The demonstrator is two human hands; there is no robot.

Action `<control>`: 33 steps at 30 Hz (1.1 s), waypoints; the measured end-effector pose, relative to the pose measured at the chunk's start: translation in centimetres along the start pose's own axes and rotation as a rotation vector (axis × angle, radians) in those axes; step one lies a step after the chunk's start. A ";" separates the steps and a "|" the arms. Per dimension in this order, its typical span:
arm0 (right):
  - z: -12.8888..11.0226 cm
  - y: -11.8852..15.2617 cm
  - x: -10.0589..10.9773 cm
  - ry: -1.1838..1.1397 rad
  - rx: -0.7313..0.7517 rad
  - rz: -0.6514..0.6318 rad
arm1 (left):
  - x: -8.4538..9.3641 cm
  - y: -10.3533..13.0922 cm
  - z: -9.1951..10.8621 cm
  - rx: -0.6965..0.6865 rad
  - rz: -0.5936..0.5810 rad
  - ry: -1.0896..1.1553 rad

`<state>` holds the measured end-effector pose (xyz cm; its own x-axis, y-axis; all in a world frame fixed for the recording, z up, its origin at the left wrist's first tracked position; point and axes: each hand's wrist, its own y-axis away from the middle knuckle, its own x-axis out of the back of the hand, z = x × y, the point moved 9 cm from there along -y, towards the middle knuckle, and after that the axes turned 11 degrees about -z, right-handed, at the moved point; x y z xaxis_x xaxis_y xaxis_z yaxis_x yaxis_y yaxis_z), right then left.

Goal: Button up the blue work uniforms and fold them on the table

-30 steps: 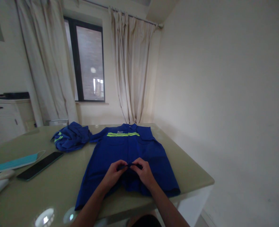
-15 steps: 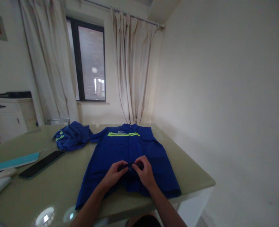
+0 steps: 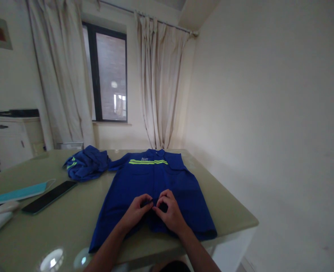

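A blue work jacket (image 3: 133, 189) with a yellow-green reflective stripe across its chest lies spread on the table, collar at the far side. At the middle of its front opening, close to the hem, my left hand (image 3: 137, 211) pinches the cloth edge between thumb and fingers. My right hand (image 3: 169, 211) is beside it, thumb and fingertips curled together on the same front edge. The fingertips of both hands nearly meet. Whatever small part of the placket lies between them is hidden by the fingers.
A crumpled blue garment (image 3: 89, 164) sits left of the jacket. Farther left on the glossy table (image 3: 70, 219) are a black phone (image 3: 49, 197), a light-blue face mask (image 3: 16, 193) and white objects at the edge. A wall (image 3: 269, 132) rises on the right.
My right hand has shifted slightly left and down, closer to my left hand. A small ring-like detail visible between the fingers before is now covered. The jacket lies almost unchanged.
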<state>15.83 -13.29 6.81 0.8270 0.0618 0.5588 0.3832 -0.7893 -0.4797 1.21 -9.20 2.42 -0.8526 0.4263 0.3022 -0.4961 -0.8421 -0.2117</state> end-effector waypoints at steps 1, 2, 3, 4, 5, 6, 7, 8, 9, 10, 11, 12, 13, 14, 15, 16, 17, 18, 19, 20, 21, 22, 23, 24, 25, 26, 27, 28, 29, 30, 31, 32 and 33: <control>-0.1 0.0 -0.1 -0.002 0.007 -0.012 | 0.1 0.0 0.1 -0.010 0.007 0.004; -0.1 0.0 -0.3 -0.007 0.011 -0.020 | 0.2 -0.1 0.1 -0.019 0.019 -0.002; -0.1 -0.1 -0.3 -0.014 0.012 -0.018 | 0.3 -0.1 0.2 -0.025 0.038 -0.019; -0.1 -0.1 -0.3 -0.023 0.010 -0.008 | 0.5 -0.1 0.4 -0.031 0.065 -0.043; 0.0 -0.2 -0.2 -0.034 0.005 0.008 | 0.6 0.0 0.7 -0.039 0.095 -0.071; 0.1 -0.2 -0.1 -0.043 0.001 0.025 | 0.7 0.1 1.1 -0.046 0.121 -0.101; 0.2 -0.1 0.2 -0.049 -0.006 0.037 | 0.7 0.4 1.4 -0.050 0.136 -0.132; 0.4 0.1 0.4 -0.049 -0.016 0.035 | 0.4 0.9 1.8 -0.055 0.128 -0.168; 0.6 0.5 0.7 -0.041 -0.033 0.014 | 0.1 1.5 2.1 -0.061 0.097 -0.217; 0.9 1.1 1.0 -0.022 -0.053 -0.026 | -0.3 2.4 2.4 -0.068 0.058 -0.289; 1.2 1.8 1.5 0.009 -0.072 -0.079 | -0.5 3.6 2.5 -0.076 0.019 -0.388; 1.6 2.8 2.0 0.055 -0.091 -0.141 | -0.4 4.9 2.3 -0.084 -0.005 -0.508; 2.0 4.0 2.6 0.114 -0.102 -0.196 | 0.1 6.5 2.1 -0.089 0.013 -0.647; 2.3 5.2 3.5 0.184 -0.109 -0.231 | 0.9 8.2 1.8 -0.088 0.048 -0.795; 2.6 6.4 4.5 0.257 -0.117 -0.253 | 2.2 9.9 1.3 -0.068 0.121 -0.924; 2.9 7.6 5.7 0.320 -0.120 -0.254 | 3.5 11.6 0.8 -0.043 0.185 -1.025; 2.9 8.7 6.8 0.370 -0.116 -0.238 | 4.5 13.0 0.2 -0.026 0.208 -1.097; 2.8 9.7 8.0 0.408 -0.109 -0.204 | 5.3 14.2 -0.3 -0.009 0.211 -1.138; 2.6 10.6 9.2 0.437 -0.101 -0.161 | 6.0 15.3 -0.8 0.002 0.196 -1.149; 2.3 11.4 10.2 0.459 -0.097 -0.125 | 6.6 16.2 -1.3 0.011 0.171 -1.136; 1.9 12.0 10.9 0.476 -0.104 -0.108 | 7.1 16.9 -1.6 0.021 0.157 -1.107; 1.6 12.5 11.3 0.490 -0.121 -0.118 | 7.5 17.5 -1.8 0.036 0.157 -1.073; 1.4 12.7 11.5 0.500 -0.145 -0.151 | 7.9 18.0 -1.9 0.055 0.165 -1.040; 1.1 12.8 11.4 0.502 -0.171 -0.196 | 8.2 18.3 -2.0 0.079 0.182 -1.016; 0.7 12.7 11.2 0.498 -0.195 -0.233 | 8.3 18.3 -1.8 0.100 0.195 -1.005; 0.2 12.3 10.9 0.491 -0.213 -0.252 | 8.0 18.0 -1.6 0.120 0.202 -1.003; -0.3 11.6 10.5 0.483 -0.225 -0.247 | 7.6 17.3 -1.1 0.137 0.208 -1.006; -0.9 10.6 9.9 0.477 -0.232 -0.224 | 6.7 16.3 -0.6 0.148 0.192 -1.009; -1.4 9.4 9.1 0.476 -0.239 -0.195 | 5.5 14.9 0.1 0.151 0.166 -1.010; -1.8 8.0 8.0 0.480 -0.251 -0.166 | 4.1 13.2 0.8 0.149 0.129 -1.006; -2.0 6.4 6.7 0.493 -0.270 -0.148 | 2.3 11.2 1.4 0.144 0.055 -1.001; -1.9 4.9 5.2 0.515 -0.298 -0.149 | 0.7 9.2 2.0 0.133 0.015 -0.997; -1.5 3.4 3.7 0.548 -0.339 -0.163 | -0.6 7.2 2.4 0.126 -0.009 -0.993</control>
<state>19.57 -16.67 8.30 0.4060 -0.0528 0.9124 0.2609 -0.9501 -0.1711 -1.43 -16.31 2.94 -0.2966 0.0123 0.9549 -0.4316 -0.8937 -0.1225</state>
